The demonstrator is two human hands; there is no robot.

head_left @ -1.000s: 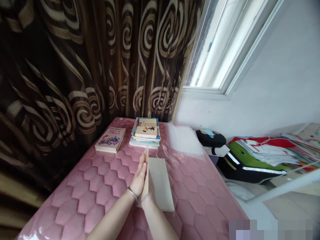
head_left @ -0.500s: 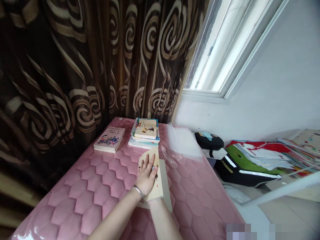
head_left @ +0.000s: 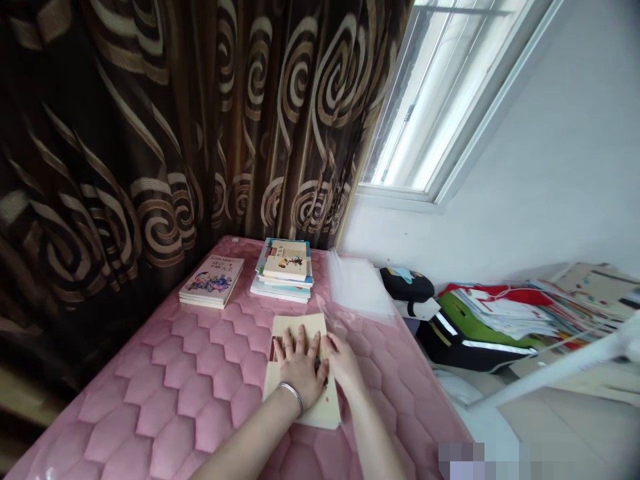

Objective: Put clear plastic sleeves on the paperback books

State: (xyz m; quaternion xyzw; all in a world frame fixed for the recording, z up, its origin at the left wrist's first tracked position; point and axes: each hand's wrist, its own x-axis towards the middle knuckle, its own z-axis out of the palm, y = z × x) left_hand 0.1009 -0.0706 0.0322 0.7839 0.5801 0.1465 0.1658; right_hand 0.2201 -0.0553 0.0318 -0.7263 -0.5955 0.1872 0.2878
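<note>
A cream book with a small coloured picture on its cover lies on the pink quilted surface, directly before me. My left hand, with a silver bangle at the wrist, is spread flat on the cover and hides much of the picture. At the book's right edge, my right hand has its fingers bent and closed on the border. Its fingertips are partly hidden, so I cannot tell whether a cover film is pinched there too.
Beyond the book stand a mixed stack of books and a smaller pile of pink-covered books. Clear plastic sheets lie to the right. A black case and a green-and-black bag under papers sit past the right edge.
The cream cover, which was lifted with my right hand beneath it, now lies down on the book. My right hand has come out to the right edge; my left hand stays spread on top.
</note>
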